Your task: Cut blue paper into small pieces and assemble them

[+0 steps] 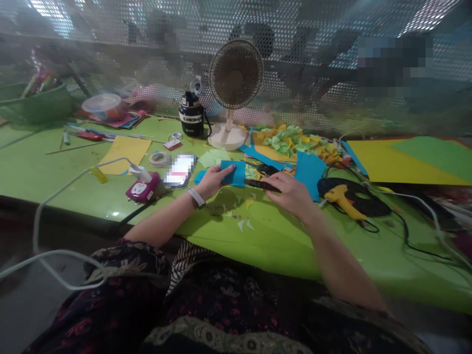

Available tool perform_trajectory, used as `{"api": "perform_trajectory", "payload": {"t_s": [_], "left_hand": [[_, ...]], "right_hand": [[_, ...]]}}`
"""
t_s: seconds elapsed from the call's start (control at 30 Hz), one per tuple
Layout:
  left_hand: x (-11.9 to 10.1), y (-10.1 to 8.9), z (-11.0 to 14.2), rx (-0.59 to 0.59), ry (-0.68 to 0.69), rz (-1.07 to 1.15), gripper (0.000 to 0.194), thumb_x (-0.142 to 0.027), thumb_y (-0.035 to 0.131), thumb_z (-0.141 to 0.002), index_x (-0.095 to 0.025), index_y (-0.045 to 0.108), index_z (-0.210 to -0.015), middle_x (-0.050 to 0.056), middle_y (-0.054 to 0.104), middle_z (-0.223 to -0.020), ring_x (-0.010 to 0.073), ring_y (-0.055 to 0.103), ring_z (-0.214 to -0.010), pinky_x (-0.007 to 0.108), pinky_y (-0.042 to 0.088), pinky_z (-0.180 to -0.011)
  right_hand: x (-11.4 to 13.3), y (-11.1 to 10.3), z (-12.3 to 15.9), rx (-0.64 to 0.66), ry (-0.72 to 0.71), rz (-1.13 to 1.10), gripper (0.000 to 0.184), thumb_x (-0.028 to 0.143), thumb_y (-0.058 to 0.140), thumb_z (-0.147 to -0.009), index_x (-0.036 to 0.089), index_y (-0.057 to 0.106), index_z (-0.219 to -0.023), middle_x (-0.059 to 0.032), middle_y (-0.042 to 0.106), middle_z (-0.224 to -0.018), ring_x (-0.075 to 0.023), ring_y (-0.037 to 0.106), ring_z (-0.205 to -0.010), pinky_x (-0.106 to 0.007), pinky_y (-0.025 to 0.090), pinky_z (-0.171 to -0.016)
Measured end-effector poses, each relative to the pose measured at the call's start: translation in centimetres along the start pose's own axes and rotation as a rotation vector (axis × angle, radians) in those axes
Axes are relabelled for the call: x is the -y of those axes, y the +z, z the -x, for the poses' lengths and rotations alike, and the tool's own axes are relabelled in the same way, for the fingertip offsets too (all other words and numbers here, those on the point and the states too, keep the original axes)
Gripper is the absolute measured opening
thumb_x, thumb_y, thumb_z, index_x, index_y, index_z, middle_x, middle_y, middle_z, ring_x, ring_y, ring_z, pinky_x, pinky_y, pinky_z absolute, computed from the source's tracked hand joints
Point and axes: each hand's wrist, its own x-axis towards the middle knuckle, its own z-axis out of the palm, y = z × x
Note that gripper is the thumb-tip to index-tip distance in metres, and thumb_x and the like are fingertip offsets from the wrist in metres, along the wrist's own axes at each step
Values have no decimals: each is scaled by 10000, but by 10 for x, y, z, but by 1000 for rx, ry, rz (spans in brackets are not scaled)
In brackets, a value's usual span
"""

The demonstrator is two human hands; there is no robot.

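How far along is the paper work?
Partway, I'd judge. Looks done: the heaped green and yellow pieces. In hand: blue paper in the left hand, dark scissors-like tool in the right hand. Apparently left: the larger blue sheet.

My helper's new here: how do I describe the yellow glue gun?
On the bright green table, look right of the right hand. The yellow glue gun lies by a flat black object; its pistol shape sets it apart from the large yellow sheet.

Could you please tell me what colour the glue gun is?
The glue gun is yellow, seen best in the head view.
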Motion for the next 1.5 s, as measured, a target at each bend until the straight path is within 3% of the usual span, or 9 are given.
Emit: {"api": "perform_trajectory", "payload": {"t_s": [0.33,0.6,0.9,1.17,1.5], "left_hand": [[8,5,2,-11,23,45,203,-284,798,-800,-144,706,-915,44,764,-898,123,688,-715,264,587,-723],[5,2,-1,-55,71,117,191,-289,791,-807,-148,690,-887,24,750,-828,115,693,-705,272,602,-775],[6,9,4,-76,28,133,186,-279,793,-807,-146,686,-882,23,751,-830,115,692,-707,275,591,-801],[10,14,6,-71,33,175,150,-255,770,-830,-154,675,-888,13,751,-828,90,673,-669,213,562,-692],[8,15,8,-55,-9,200,173,-260,808,-789,-162,700,-884,17,752,-874,108,683,-713,249,559,-744]], "right_hand": [[9,6,0,-5,-4,-38,332,205,566,-895,190,722,-1187,-117,708,-1046,-277,669,-993,-377,553,-769],[6,4,1,-33,20,-34,333,219,564,-896,187,726,-1184,-104,723,-1060,-257,684,-953,-331,543,-682],[14,10,1,-20,8,-59,331,228,574,-912,164,714,-1204,-126,703,-1053,-271,675,-1005,-368,561,-798],[19,15,1,-23,20,-69,324,224,586,-902,181,720,-1194,-113,714,-1061,-269,680,-1008,-369,569,-793],[22,12,1,21,41,-101,323,230,576,-895,227,732,-1176,-90,725,-1062,-251,688,-982,-341,559,-731]]}}
